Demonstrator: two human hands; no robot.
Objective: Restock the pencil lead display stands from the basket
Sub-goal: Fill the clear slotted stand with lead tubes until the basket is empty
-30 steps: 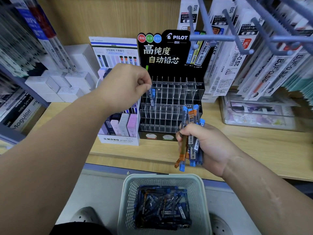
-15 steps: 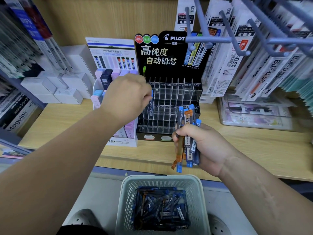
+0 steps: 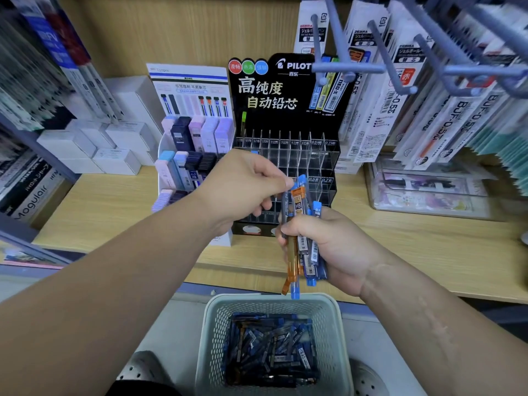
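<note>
Your right hand (image 3: pixel 334 247) grips slim blue and orange plastic lead tubes (image 3: pixel 298 205); your left hand (image 3: pixel 245 184) pinches one's top. Below them the perforated basket (image 3: pixel 213 338) holds more; the clear slotted stand (image 3: pixel 311 160) sits behind.

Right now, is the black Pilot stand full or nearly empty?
Nearly empty. The Pilot stand shows rows of clear slots with nothing in them. The left hand hides some on its lower left, so cannot tell there.

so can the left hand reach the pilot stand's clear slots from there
Probably yes: the left hand is close to the Pilot stand, its open-topped slots unblocked; the tubes in the right hand sit lower.
</note>
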